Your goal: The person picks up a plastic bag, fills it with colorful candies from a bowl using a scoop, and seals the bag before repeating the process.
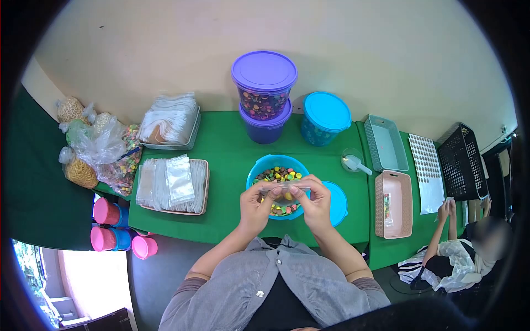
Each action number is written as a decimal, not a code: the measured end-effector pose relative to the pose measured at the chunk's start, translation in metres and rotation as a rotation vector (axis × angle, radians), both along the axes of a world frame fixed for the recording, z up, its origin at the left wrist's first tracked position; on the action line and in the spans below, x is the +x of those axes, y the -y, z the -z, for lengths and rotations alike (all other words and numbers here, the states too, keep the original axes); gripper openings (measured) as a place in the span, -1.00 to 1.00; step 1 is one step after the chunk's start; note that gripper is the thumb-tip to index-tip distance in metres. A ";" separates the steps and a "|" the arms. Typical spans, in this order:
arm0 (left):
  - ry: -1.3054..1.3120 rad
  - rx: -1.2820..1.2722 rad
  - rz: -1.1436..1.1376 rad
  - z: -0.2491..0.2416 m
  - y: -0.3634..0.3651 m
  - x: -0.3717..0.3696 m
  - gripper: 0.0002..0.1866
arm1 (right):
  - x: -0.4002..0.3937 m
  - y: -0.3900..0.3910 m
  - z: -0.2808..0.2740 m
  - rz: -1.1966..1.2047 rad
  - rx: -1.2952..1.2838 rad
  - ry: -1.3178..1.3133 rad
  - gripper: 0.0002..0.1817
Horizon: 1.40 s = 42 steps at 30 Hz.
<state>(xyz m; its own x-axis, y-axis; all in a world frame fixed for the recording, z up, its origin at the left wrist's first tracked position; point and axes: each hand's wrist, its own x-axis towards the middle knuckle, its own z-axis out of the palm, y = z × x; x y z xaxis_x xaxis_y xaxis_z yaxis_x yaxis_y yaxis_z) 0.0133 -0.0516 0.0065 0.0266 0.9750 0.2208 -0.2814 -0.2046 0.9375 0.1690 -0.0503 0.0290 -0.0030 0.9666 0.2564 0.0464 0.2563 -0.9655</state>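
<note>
Both hands pinch the top edge of a small clear plastic bag (284,194) with a few colourful candies inside. My left hand (257,205) grips its left end, thumb pressed inward; my right hand (313,203) is closed on the right end in the same way. Below the bag is a blue tub (256,165) of brown, yellow, green and pink button-shaped candies, partly hidden by my hands. A round blue lid (337,204) lies beside the tub, close to my right hand.
At left are baskets of plastic bags (179,179) and bulging snack bags (83,171). Behind stand purple tubs (265,77) and a blue-lidded tub (326,116). A scoop in a cup (353,161), a pink basket (393,229) and a seated person (452,259) are at right.
</note>
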 end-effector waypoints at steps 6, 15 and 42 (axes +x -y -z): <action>-0.191 -0.059 0.121 -0.006 -0.004 -0.012 -0.72 | 0.016 0.003 0.000 0.008 -0.033 -0.025 -0.87; -0.724 -0.055 -0.508 0.107 -0.052 -0.141 -0.69 | 0.241 -0.016 0.085 1.148 0.178 0.704 -0.80; -1.028 -0.219 -0.784 0.057 -0.010 -0.195 -0.79 | 0.112 -0.061 0.064 0.606 0.149 0.785 -0.68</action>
<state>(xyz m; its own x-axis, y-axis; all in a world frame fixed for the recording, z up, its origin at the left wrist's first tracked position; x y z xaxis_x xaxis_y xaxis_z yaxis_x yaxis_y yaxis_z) -0.1819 -0.0415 -0.0501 -0.5004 0.8209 0.2752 0.7006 0.1971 0.6858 0.2811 0.0104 -0.0348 0.2591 0.8192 0.5116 0.8196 0.0938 -0.5652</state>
